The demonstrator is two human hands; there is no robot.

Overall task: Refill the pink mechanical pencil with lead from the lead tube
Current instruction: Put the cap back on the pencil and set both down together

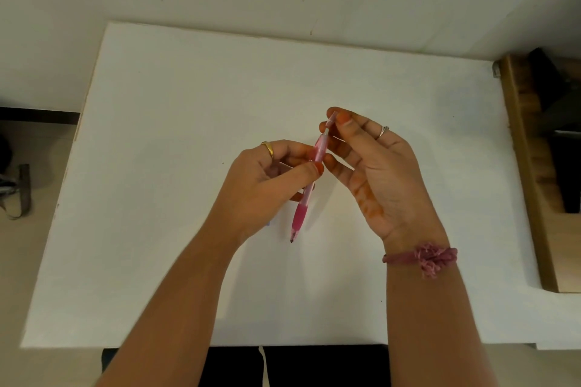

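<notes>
Two hands at frame centre: pink mechanical pencil [306,188] is gripped mid-barrel by left hand [267,185], its top end pinched by right hand [371,166]; cap removal judged underway, lead insertion needed next.

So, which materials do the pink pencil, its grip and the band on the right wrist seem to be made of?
The pink pencil has a barrel that looks like translucent plastic: light passes through it and it shines slightly. Its grip is darker, opaque and matte, probably rubber. The wrist band looks like pink yarn or thread, with a fuzzy knotted tuft.
</notes>
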